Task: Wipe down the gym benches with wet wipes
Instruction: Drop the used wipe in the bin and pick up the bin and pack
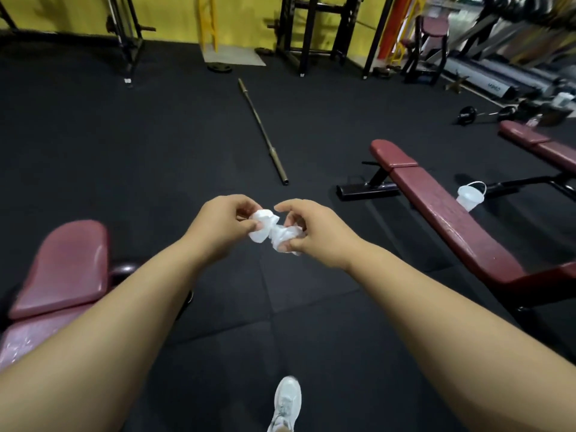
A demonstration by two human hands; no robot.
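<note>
Two bare forearms reach forward from the bottom corners and meet at mid-frame over the black floor point(93, 135). Between them a white shoe point(286, 403) stands on the mat.

The left hand point(224, 226) and right hand point(314, 232) hold one wipe point(274, 233) in the air. Each pinches an end with thumb and curled fingers. The wipe's long axis runs across the view from hand to hand, dipping a little toward the right hand. It is white, crumpled and bunched at both ends, with a narrower waist in the middle.

The wipe touches no bench. The left bench point(62, 269), with maroon pads, lies low at the left, partly under the left forearm. The right bench point(452, 226), also maroon, runs diagonally from mid-right down toward the right edge. A clear cup point(469, 196) sits just beyond its far side. A third bench point(542, 145) lies farther off at the right edge. A barbell point(263, 132) lies on the floor ahead, pointing away and slightly left.
</note>
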